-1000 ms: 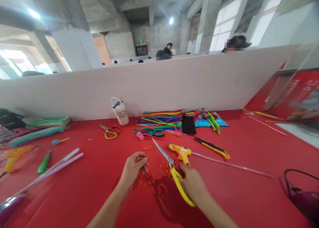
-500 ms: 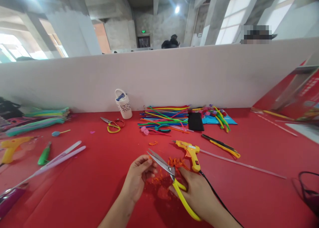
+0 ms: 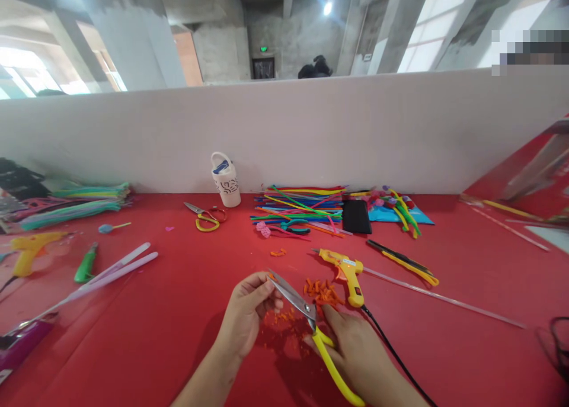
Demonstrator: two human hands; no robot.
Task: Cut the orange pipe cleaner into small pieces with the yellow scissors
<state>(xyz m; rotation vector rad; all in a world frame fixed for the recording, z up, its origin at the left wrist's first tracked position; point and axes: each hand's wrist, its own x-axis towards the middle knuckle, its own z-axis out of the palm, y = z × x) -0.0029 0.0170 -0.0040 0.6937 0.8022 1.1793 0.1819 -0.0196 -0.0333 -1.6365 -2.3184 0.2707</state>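
My right hand [image 3: 355, 353] grips yellow-handled scissors [image 3: 306, 324], blades pointing up-left toward my left hand [image 3: 251, 312]. My left hand is pinched on a tiny orange piece right at the blade tips. Small orange snippets [image 3: 322, 291] lie scattered on the red table [image 3: 178, 312] between and just beyond both hands. A yellow glue gun [image 3: 347, 271] lies just past my right hand, its black cord running back to the lower right.
A heap of coloured pipe cleaners [image 3: 302, 211], a black phone [image 3: 355, 216], a white cup [image 3: 226, 182] and a second pair of scissors [image 3: 203, 216] sit near the white partition [image 3: 284, 134]. Another glue gun [image 3: 26, 250] and green tool [image 3: 85, 265] lie left. A utility knife [image 3: 402, 262] lies right.
My hands have come together: the scissor blades swung from pointing away to meeting my left fingers. The view has shifted, so the objects sit further right in the frame.
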